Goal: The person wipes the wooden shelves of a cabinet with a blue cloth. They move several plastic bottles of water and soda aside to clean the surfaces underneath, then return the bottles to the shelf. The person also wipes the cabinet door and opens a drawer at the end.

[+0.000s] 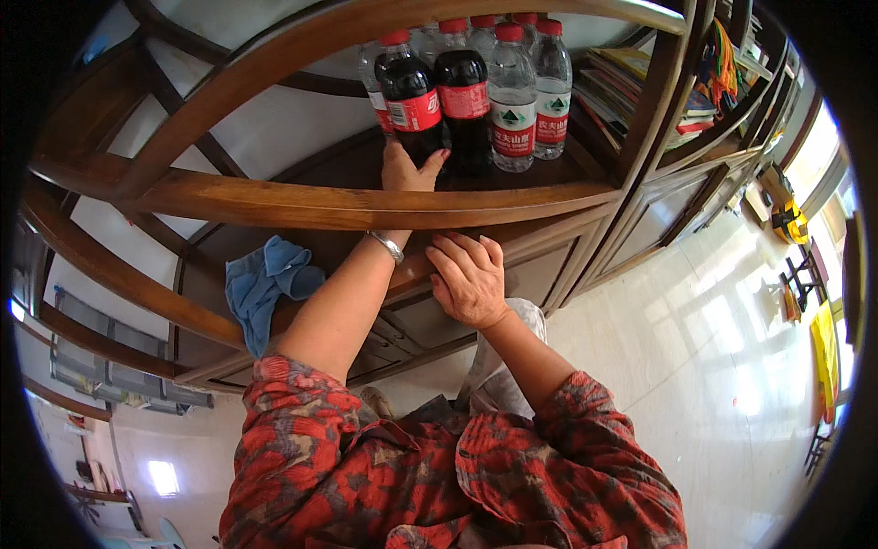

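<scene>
My left hand (413, 168) reaches behind the wooden crossbar and grips the lower part of a dark cola bottle (410, 103) with a red label and cap. Right beside that bottle stands another dark bottle (461, 96), also red-capped. Water bottles (513, 113) with red caps and red-and-white labels stand to the right, with several more bottles behind. My right hand (469, 280) rests at the front edge of the wooden cabinet, fingers slightly bent, no object visible in it. A crumpled blue cloth (267, 285) lies on the cabinet to the left of my left forearm.
A curved wooden crossbar (370, 204) runs in front of the bottles, above my left wrist. Stacked magazines or books (603, 96) lie right of the bottles, beside a wooden upright (655, 103). Cabinet doors (535, 278) are below, over a shiny tiled floor (686, 343).
</scene>
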Available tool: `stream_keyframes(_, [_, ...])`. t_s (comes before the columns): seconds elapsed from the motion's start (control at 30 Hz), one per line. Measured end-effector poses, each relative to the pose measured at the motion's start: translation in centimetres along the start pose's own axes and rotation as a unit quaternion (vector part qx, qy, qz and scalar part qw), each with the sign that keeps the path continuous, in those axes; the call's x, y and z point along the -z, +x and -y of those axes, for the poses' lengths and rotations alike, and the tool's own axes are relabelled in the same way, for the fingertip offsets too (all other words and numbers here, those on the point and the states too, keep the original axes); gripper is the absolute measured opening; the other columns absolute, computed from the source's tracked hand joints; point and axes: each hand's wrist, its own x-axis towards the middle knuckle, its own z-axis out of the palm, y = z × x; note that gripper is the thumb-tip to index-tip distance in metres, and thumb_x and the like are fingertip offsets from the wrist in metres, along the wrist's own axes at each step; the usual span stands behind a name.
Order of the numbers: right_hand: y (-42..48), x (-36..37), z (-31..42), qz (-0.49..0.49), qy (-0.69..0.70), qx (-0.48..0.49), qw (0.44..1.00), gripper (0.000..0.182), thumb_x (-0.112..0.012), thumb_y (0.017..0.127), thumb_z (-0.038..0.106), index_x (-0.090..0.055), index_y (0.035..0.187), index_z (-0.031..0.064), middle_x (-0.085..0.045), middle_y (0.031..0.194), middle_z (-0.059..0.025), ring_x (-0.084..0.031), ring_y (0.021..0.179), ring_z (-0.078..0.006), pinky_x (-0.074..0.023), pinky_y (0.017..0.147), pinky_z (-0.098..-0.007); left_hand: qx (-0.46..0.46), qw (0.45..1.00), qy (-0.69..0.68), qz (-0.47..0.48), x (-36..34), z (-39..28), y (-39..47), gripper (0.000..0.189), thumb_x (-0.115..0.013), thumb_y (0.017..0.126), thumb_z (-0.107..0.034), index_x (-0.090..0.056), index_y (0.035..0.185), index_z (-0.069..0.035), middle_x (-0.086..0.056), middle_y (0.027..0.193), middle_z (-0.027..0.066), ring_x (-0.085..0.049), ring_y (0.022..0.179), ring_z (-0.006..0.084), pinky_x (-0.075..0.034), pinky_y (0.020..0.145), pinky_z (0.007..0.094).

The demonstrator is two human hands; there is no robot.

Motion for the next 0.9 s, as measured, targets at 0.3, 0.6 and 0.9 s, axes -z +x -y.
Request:
stream_keyframes(0.3, [0.0,0.0,0.2,-0.004,-0.009,-0.002,1.0,0.04,-0.064,0.069,0.018,-0.059,0.108,0.0095,-0.059,0.114,-0.0061,-0.052,0.107,-0.0218,-0.0323,0.096,-0.0404,0.02,1.0,0.02,0.008,0.0,-0.1,-0.6,0.072,-0.077,0.07,-0.025,-0.038,0.124,0.004,-0.051,0.113,0.0259,-0.052,0.104,0.0428,-0.045,0.087,0.0439])
stream_keyframes(0.6, [-0.3,0.2,0.1,0.016,-0.026,-0.017,0.999,0.036,-0.057,0.073,0.015,-0.059,0.109,0.0098,-0.059,0.115,-0.0067,-0.053,0.108,-0.0243,-0.0308,0.097,-0.0423,0.008,0.995,0.064,0.079,9.9,-3.4,-4.4,0.061,-0.069,0.079,-0.018,-0.04,0.127,0.005,-0.054,0.115,0.0266,-0.054,0.107,0.0376,-0.044,0.091,0.04])
stream_keyframes(0.9, [2.1,0.5,3.0,0.026,0.033,-0.075,0.996,0.034,-0.063,0.074,0.011,-0.058,0.107,0.0053,-0.057,0.113,-0.0146,-0.053,0.103,-0.0321,-0.0356,0.095,-0.0438,0.011,0.9,0.436,-0.02,22.9,-0.1,-13.4,0.048,-0.062,0.083,-0.03,-0.052,0.117,0.003,-0.053,0.118,0.0204,-0.049,0.111,0.0344,-0.034,0.098,0.0491])
